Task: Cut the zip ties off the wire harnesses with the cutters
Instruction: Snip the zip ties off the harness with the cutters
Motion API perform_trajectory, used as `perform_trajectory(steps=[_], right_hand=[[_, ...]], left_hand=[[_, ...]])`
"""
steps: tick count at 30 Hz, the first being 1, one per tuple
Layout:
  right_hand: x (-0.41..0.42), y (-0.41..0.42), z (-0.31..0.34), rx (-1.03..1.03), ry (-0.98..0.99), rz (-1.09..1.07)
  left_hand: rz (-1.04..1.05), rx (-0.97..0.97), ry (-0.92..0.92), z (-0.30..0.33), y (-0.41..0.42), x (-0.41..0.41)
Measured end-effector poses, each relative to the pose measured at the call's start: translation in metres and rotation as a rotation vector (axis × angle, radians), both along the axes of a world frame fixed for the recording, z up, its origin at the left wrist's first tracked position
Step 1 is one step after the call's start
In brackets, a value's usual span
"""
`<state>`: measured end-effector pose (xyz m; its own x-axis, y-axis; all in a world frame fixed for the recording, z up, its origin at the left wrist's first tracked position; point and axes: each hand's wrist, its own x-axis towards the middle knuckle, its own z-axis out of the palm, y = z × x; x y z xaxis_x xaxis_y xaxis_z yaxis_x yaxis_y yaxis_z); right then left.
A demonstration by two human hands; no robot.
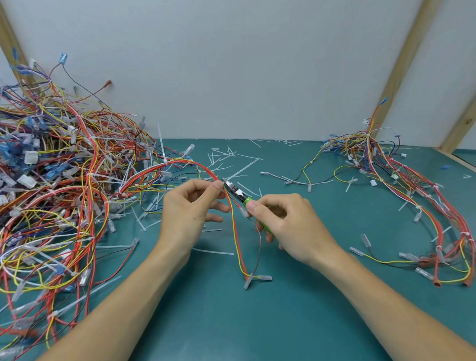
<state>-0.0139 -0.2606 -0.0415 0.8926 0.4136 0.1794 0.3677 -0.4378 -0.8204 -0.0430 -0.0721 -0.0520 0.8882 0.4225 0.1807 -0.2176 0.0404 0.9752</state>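
Note:
My left hand (pixel 190 210) pinches a red, orange and yellow wire harness (pixel 235 235) between thumb and forefinger at the middle of the table. This harness arcs left into the big pile and hangs down to clear terminals near the front. My right hand (pixel 286 227) grips green-handled cutters (pixel 239 194), their jaws touching the harness right beside my left fingertips. Whether a zip tie sits between the jaws is hidden.
A large tangled pile of harnesses (pixel 44 196) fills the left side. A smaller heap of harnesses (pixel 413 187) lies at the right. Several cut white zip tie pieces (pixel 230 161) are scattered on the teal table (pixel 239 332). A white wall with wooden posts stands behind.

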Motion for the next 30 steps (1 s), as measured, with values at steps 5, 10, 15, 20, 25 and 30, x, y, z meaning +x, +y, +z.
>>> perform_trajectory(steps=[5,10,15,20,25,30], right_hand=[[0.0003,0.0013,-0.0019,-0.055,-0.079,0.019],[0.0024,0.0013,-0.0032,-0.094,-0.133,0.008],[0.0041,0.0003,-0.0029,-0.106,-0.134,0.008],[0.0055,0.0003,-0.0027,-0.116,-0.138,-0.003],[0.0046,0.0015,-0.0028,-0.074,-0.121,0.001],[0.0048,0.0049,-0.0014,0.097,-0.023,-0.061]], left_hand=[[-0.014,0.009,0.001,-0.0023,0.0016,0.0008],[-0.022,0.010,0.013,-0.0036,0.0021,0.0015],[-0.026,0.017,0.013,-0.0035,0.0020,0.0013],[-0.024,0.016,0.018,-0.0026,0.0023,0.0015],[-0.041,-0.008,0.025,-0.0020,0.0022,0.0007],[-0.080,-0.003,0.047,-0.0015,0.0006,0.0002]])
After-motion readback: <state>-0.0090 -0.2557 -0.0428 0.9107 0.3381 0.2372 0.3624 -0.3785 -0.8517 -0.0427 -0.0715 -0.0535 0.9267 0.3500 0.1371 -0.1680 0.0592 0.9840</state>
